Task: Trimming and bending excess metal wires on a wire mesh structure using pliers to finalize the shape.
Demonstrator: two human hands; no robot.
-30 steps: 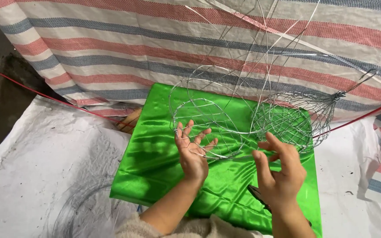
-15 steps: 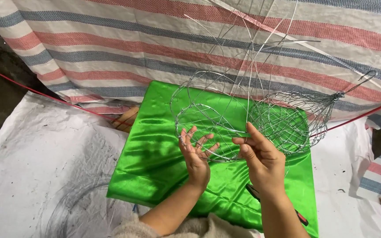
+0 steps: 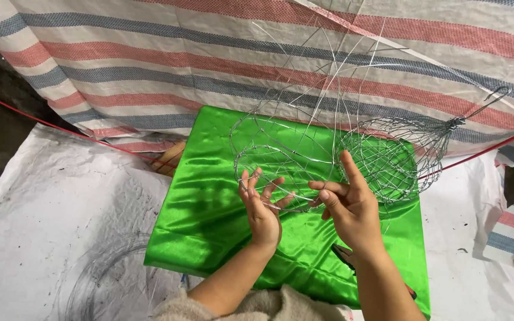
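Holding a half-made wire basket [image 3: 281,157] over the green cloth [image 3: 209,202], the left hand [image 3: 262,208] touches its rim with spread fingers, its grip open. The right hand [image 3: 349,205] pinches the rim wire. A finished wire basket [image 3: 388,157] lies just right of it.

Brightness: bright, even, with no dim zones except the dark ground at far left.
Glare: sheen on the green satin cloth [image 3: 209,196].
Shadows: soft and faint under the left hand [image 3: 263,211].
Focus: sharp throughout.
Blur: none evident.
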